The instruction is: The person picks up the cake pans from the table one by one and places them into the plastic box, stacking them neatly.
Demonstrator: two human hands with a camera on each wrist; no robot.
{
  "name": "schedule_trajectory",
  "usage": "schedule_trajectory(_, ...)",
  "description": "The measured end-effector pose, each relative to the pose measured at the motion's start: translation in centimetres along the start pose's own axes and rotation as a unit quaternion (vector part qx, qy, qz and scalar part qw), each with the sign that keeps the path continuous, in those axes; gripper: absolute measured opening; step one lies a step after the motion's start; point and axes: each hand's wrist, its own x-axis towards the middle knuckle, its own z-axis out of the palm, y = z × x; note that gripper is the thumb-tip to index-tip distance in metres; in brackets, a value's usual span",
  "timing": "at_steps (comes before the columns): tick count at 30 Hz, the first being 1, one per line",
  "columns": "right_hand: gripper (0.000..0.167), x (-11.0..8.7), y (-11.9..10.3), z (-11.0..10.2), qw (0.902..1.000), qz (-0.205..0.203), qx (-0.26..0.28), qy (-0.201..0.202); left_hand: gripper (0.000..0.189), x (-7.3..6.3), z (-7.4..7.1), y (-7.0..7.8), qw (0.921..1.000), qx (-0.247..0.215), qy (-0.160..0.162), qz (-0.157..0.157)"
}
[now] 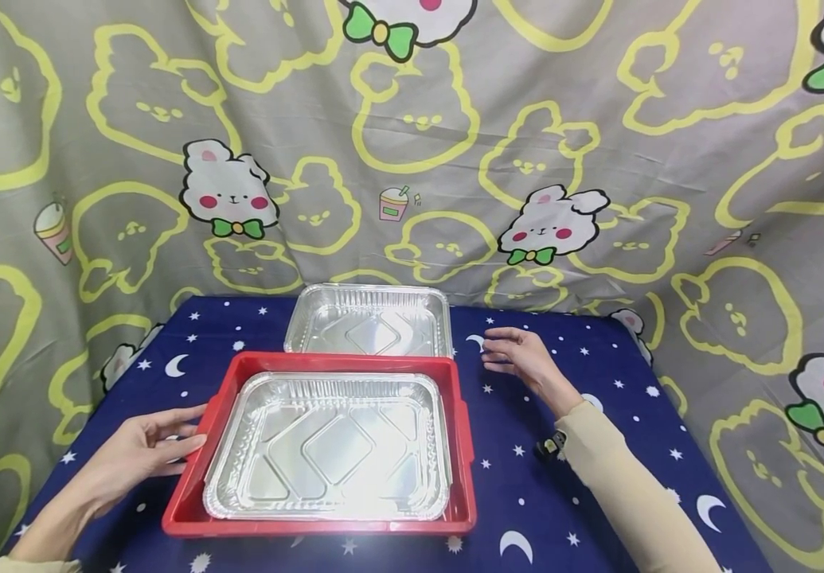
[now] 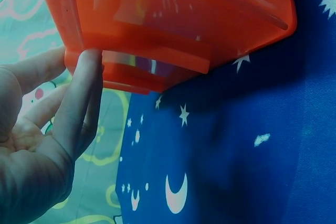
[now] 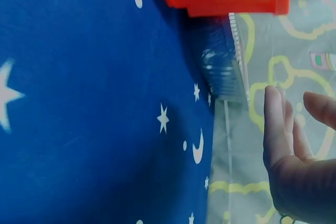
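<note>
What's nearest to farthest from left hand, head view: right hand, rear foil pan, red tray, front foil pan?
1. Red tray: against left hand.
2. Front foil pan: inside tray.
3. Rear foil pan: behind tray.
4. Right hand: right of tray.

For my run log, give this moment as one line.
left hand: grips red tray; right hand: empty; front foil pan: in tray; rear foil pan: behind tray

The bench's (image 1: 615,342) far right corner is lying free; a foil pan (image 1: 369,306) is blocking the far edge's middle, a red tray (image 1: 347,364) standing before it.
</note>
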Motion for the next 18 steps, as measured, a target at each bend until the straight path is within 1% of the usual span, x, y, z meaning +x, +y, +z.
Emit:
schedule_trajectory(5, 0.053, 2.0, 0.7, -0.1, 0.9999, 0.013, 0.006, 0.003, 0.073, 0.0, 0.0, 0.0, 1.0, -0.003, 0.0, 0.003)
schedule_trajectory(8, 0.053, 3.0, 1.1, -0.1, 0.9997, 0.024, -0.003, 0.007, 0.073, 0.0, 0.1, 0.0, 1.0, -0.005, -0.001, 0.007)
schedule_trajectory(13, 0.053, 4.1, 1.7, 0.1, 0.9989, 0.042, -0.018, -0.001, 0.072, 0.0, 0.1, 0.0, 1.0, 0.0, 0.003, 0.009)
schedule_trajectory(18, 0.053, 5.4, 2.2, 0.5, 0.9983, 0.058, -0.005, -0.009, 0.072, -0.1, 0.1, 0.1, 1.0, 0.004, 0.004, 0.006)
